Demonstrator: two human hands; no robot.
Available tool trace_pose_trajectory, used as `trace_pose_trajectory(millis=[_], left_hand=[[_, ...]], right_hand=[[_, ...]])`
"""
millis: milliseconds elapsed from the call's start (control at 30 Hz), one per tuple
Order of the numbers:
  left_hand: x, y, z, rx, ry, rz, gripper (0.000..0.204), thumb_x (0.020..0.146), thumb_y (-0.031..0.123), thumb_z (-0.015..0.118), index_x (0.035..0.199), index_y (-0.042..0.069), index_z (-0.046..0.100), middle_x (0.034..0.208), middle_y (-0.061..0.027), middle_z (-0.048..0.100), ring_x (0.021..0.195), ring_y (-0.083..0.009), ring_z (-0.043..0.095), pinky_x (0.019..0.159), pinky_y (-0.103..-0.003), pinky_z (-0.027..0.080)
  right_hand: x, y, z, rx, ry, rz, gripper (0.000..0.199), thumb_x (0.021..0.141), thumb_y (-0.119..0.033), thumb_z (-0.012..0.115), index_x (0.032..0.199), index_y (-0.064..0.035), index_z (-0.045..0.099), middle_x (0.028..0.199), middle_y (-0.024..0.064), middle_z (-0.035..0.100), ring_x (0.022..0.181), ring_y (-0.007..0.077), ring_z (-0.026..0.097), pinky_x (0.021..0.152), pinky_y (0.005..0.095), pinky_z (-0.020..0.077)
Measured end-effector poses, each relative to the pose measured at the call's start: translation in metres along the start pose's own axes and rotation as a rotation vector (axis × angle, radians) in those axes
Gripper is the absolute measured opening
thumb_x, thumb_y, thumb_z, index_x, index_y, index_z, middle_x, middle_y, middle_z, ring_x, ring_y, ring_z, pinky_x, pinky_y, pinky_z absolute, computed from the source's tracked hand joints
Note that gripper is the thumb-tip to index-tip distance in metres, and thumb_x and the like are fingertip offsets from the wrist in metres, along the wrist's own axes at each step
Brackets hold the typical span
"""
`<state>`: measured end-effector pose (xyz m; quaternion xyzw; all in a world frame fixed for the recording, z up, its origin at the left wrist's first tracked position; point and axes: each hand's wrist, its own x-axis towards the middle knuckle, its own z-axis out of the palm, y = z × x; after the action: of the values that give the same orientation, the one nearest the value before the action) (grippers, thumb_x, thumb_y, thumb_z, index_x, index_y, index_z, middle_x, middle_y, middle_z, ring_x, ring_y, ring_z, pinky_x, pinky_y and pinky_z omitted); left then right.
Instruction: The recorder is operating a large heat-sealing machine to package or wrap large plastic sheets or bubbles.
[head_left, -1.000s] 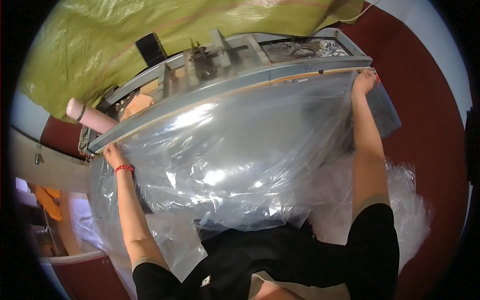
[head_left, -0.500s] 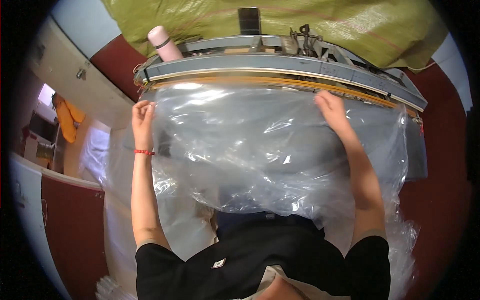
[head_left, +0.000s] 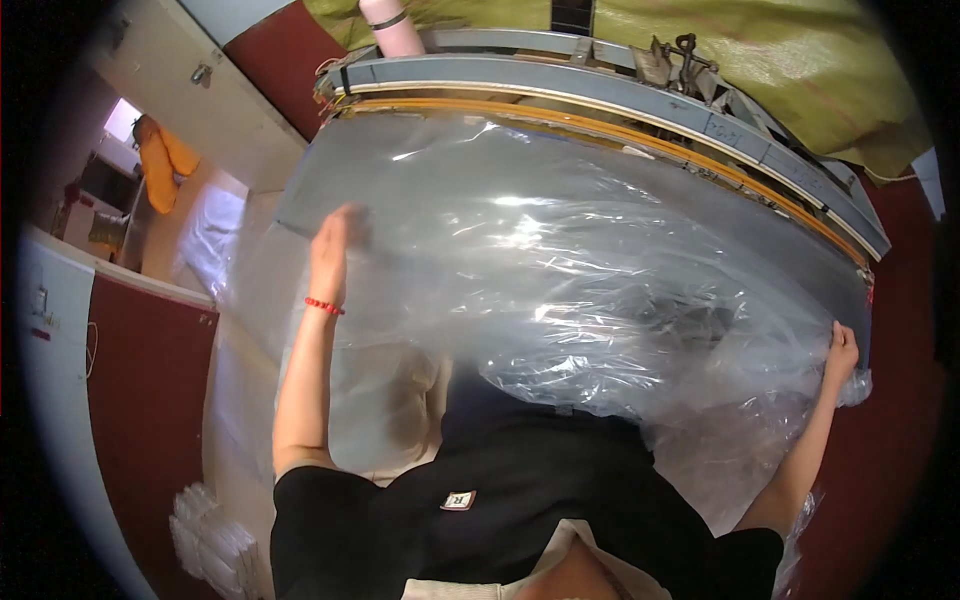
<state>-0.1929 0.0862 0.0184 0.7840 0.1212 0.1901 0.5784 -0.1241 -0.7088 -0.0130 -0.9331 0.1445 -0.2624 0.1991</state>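
Note:
A large clear plastic sheet (head_left: 560, 260) lies crumpled over a grey machine table (head_left: 300, 205) and hangs down over its near edge. My left hand (head_left: 335, 240), with a red band at the wrist, rests on the sheet near the table's left end, fingers blurred. My right hand (head_left: 842, 352) grips the bunched edge of the sheet at the table's right near corner. A long grey bar with an orange strip (head_left: 620, 125) runs along the far side of the table, just beyond the plastic.
A pink cylinder (head_left: 392, 25) stands at the machine's back. Yellow-green cloth (head_left: 800, 60) covers the area behind. A stack of folded clear plastic (head_left: 215, 540) lies on the floor at lower left. Dark red floor (head_left: 140, 400) and a doorway with an orange object (head_left: 160, 165) are at left.
The view swung right to left. My left hand slid down from the bar to the sheet's left part. My right hand moved from the bar to the right near corner and gathered the plastic.

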Motion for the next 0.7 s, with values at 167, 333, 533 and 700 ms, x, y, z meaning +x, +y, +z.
trace_pose_trajectory(millis=[167,333,533,700], left_hand=[[0.002,0.001,0.003,0.414,-0.038,-0.036,0.029,0.084,0.026,0.051,0.085,-0.001,0.061,0.075,-0.0063,0.062,0.068,-0.0129,0.056,0.062,-0.026,0.043],[0.028,-0.007,0.036,0.433,-0.029,0.121,0.019,0.077,0.015,0.062,0.085,-0.002,0.059,0.066,-0.001,0.054,0.059,-0.0071,0.048,0.056,-0.022,0.041],[0.037,-0.015,0.043,0.585,-0.205,0.258,0.019,0.072,0.009,0.065,0.087,0.001,0.059,0.072,-0.0003,0.05,0.064,-0.0075,0.047,0.058,-0.022,0.041],[0.051,-0.002,0.044,0.403,-0.325,0.2,0.011,0.075,0.007,0.062,0.081,0.003,0.054,0.068,0.0022,0.048,0.066,-0.0071,0.046,0.061,-0.02,0.039]], right_hand=[[-0.005,-0.009,-0.004,-0.045,0.039,-0.029,0.026,0.082,-0.027,0.054,0.086,-0.0017,0.057,0.073,0.0128,0.057,0.063,0.0227,0.05,0.063,0.0307,0.0415],[-0.006,-0.01,-0.003,-0.024,0.026,0.027,0.029,0.083,-0.031,0.053,0.086,-0.0025,0.057,0.074,0.0132,0.057,0.063,0.0223,0.05,0.063,0.0306,0.0409],[-0.005,-0.01,0.001,-0.05,0.04,0.017,0.029,0.083,-0.031,0.053,0.085,-0.0023,0.057,0.073,0.0128,0.057,0.064,0.0212,0.049,0.064,0.0298,0.0407],[-0.005,-0.006,0.0,-0.021,0.045,0.022,0.028,0.083,-0.03,0.052,0.086,-0.0025,0.057,0.073,0.0127,0.056,0.064,0.02,0.048,0.064,0.0293,0.0407]])
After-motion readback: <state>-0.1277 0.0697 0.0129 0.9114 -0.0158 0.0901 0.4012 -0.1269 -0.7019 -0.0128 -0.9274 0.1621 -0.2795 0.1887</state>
